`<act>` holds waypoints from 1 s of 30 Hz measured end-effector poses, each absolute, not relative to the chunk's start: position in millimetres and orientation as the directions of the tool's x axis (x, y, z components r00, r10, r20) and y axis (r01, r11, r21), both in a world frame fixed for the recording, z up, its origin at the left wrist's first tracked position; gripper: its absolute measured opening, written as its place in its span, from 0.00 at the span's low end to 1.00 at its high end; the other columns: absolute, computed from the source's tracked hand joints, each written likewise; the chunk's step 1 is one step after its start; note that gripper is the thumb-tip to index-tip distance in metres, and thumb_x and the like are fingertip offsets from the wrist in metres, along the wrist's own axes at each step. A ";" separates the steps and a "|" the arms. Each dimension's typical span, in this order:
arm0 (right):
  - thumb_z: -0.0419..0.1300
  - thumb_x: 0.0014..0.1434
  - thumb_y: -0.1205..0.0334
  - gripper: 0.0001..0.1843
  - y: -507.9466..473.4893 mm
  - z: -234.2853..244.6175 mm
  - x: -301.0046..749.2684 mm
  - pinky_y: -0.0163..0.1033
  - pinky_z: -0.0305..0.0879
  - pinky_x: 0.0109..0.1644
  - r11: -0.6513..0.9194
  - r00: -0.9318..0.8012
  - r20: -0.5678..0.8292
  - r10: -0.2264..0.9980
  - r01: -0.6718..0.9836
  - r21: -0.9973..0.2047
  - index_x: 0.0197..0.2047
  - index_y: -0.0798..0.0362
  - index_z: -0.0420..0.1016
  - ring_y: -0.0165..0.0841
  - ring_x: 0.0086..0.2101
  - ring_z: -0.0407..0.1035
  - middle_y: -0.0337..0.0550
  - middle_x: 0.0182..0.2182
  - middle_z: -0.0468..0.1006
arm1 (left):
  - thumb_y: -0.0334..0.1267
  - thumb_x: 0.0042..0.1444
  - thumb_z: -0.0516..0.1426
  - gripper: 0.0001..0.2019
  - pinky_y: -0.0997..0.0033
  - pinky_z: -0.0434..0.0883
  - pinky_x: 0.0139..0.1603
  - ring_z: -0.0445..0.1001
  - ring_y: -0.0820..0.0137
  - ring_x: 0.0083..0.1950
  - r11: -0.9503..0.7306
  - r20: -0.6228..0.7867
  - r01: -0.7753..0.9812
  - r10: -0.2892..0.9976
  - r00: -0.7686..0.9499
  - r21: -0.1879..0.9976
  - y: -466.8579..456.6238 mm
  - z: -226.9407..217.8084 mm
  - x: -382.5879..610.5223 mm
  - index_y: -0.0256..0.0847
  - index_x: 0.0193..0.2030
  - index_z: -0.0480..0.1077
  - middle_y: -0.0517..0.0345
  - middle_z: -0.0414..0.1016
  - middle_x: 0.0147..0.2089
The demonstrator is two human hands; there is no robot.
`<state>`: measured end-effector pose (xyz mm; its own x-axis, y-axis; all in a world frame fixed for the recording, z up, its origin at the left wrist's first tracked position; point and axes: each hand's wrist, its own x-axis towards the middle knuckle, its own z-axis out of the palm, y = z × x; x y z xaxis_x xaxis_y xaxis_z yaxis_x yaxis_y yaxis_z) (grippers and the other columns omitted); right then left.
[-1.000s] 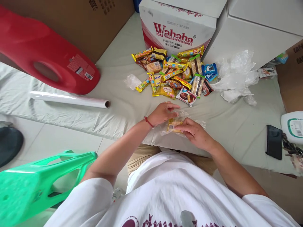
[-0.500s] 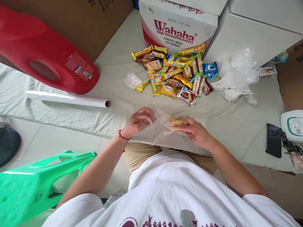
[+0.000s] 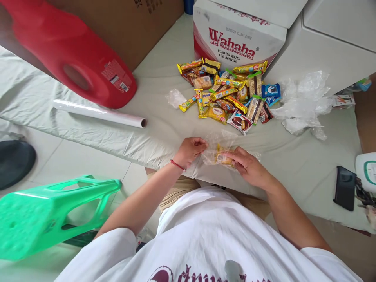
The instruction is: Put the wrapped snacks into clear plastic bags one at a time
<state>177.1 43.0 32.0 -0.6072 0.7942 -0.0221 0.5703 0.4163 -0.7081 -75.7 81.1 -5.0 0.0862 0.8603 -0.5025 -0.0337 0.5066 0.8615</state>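
Observation:
My left hand [image 3: 192, 151] pinches the left edge of a clear plastic film [image 3: 212, 147]. A yellow-wrapped snack [image 3: 223, 155] lies within the film, and my right hand [image 3: 246, 164] grips it from the right with the thumb on top. Film sticks out past the fingers on both sides. Beyond both hands a heap of packaged snacks [image 3: 223, 94] rests on the pale cloth, in yellow, green, brown and blue wrappers. A white-and-brown snack packet [image 3: 240, 122] is at the heap's near edge.
A roll of clear film [image 3: 100, 113] and a red jug [image 3: 88, 62] are on the left. Crumpled plastic [image 3: 305, 102] lies to the right. A white-and-red carton [image 3: 237, 39] stands behind the heap. A black phone [image 3: 344, 188] sits far right; a green stool [image 3: 58, 215] stands at lower left.
My left hand has moved right to the film and its fingers have closed on the edge. My right hand keeps its hold on the snack. The whole view has shifted and tilted slightly.

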 end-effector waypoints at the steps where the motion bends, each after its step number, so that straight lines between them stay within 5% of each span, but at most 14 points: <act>1: 0.51 0.70 0.70 0.30 43.5 32.8 177.0 0.40 0.70 0.44 0.415 -0.610 -0.036 0.792 0.581 -0.700 0.70 0.39 0.67 0.34 0.38 0.68 0.43 0.39 0.69 | 0.47 0.36 0.71 0.16 0.75 0.54 0.23 0.60 0.78 0.23 0.496 -0.494 -0.024 0.867 0.065 0.868 82.0 -6.3 -82.0 0.38 0.27 0.75 0.65 0.67 0.21; 8: 0.52 0.66 0.75 0.33 45.6 26.5 173.7 0.39 0.70 0.42 0.497 -0.657 -0.022 0.753 0.591 -0.635 0.69 0.36 0.70 0.35 0.37 0.68 0.44 0.40 0.69 | 0.55 0.45 0.69 0.21 0.77 0.56 0.22 0.66 0.77 0.25 0.500 -0.498 0.014 0.858 0.121 0.866 69.8 -3.5 -110.2 0.38 0.32 0.75 0.60 0.72 0.27; 12: 0.53 0.66 0.75 0.32 45.7 26.3 171.5 0.38 0.70 0.41 0.513 -0.657 -0.010 0.754 0.598 -0.615 0.67 0.36 0.73 0.34 0.36 0.67 0.44 0.38 0.69 | 0.56 0.45 0.70 0.40 0.76 0.64 0.26 0.75 0.72 0.34 0.480 -0.474 0.012 0.863 0.176 0.877 52.9 6.3 -104.0 0.43 0.63 0.67 0.50 0.79 0.50; 14: 0.53 0.65 0.75 0.33 45.5 27.8 171.1 0.38 0.69 0.41 0.513 -0.654 -0.017 0.756 0.609 -0.605 0.67 0.36 0.73 0.35 0.37 0.67 0.44 0.38 0.69 | 0.50 0.38 0.74 0.53 0.73 0.68 0.31 0.74 0.72 0.35 0.434 -0.442 0.084 0.884 0.152 0.897 48.9 5.2 -96.9 0.44 0.71 0.59 0.51 0.79 0.50; 16: 0.52 0.64 0.77 0.35 44.9 29.2 170.1 0.38 0.69 0.41 0.514 -0.657 -0.035 0.753 0.621 -0.591 0.67 0.35 0.73 0.35 0.37 0.67 0.44 0.38 0.68 | 0.47 0.38 0.74 0.46 0.72 0.67 0.32 0.72 0.71 0.32 0.415 -0.428 0.133 0.900 0.083 0.900 50.5 -0.2 -89.2 0.41 0.65 0.65 0.57 0.79 0.39; 18: 0.52 0.64 0.77 0.35 43.8 30.5 167.8 0.37 0.66 0.40 0.522 -0.663 -0.051 0.747 0.633 -0.572 0.66 0.35 0.73 0.34 0.36 0.66 0.43 0.37 0.68 | 0.46 0.44 0.70 0.25 0.72 0.62 0.28 0.67 0.73 0.27 0.445 -0.452 0.116 0.891 0.042 0.888 56.5 -6.1 -83.0 0.39 0.48 0.75 0.61 0.74 0.28; 21: 0.54 0.65 0.75 0.31 42.1 32.1 162.0 0.35 0.62 0.37 0.538 -0.667 -0.043 0.744 0.636 -0.553 0.64 0.38 0.76 0.33 0.34 0.63 0.43 0.36 0.68 | 0.44 0.48 0.65 0.11 0.72 0.54 0.24 0.60 0.77 0.21 0.521 -0.520 -0.010 0.853 0.053 0.853 64.8 -7.8 -78.1 0.40 0.28 0.70 0.62 0.70 0.21; 26: 0.56 0.64 0.73 0.27 42.1 32.1 154.0 0.37 0.61 0.39 0.526 -0.667 -0.048 0.744 0.628 -0.574 0.61 0.42 0.80 0.35 0.36 0.64 0.46 0.38 0.71 | 0.42 0.48 0.64 0.10 0.74 0.53 0.23 0.59 0.78 0.21 0.518 -0.505 -0.253 0.855 0.120 0.817 60.5 7.2 -68.8 0.40 0.31 0.70 0.62 0.71 0.23; 30: 0.55 0.63 0.74 0.28 42.8 29.9 151.7 0.39 0.62 0.42 0.524 -0.667 -0.047 0.743 0.624 -0.580 0.60 0.42 0.81 0.37 0.39 0.65 0.46 0.40 0.73 | 0.47 0.52 0.61 0.12 0.73 0.57 0.24 0.61 0.76 0.22 0.465 -0.444 -0.221 0.885 0.137 0.857 52.7 14.6 -50.7 0.41 0.33 0.70 0.62 0.70 0.24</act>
<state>151.7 42.8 29.9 -0.6671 0.7435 -0.0469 0.6243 0.5236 -0.5797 -50.7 52.7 14.6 0.1374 0.8852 -0.4444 -0.2209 0.4647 0.8575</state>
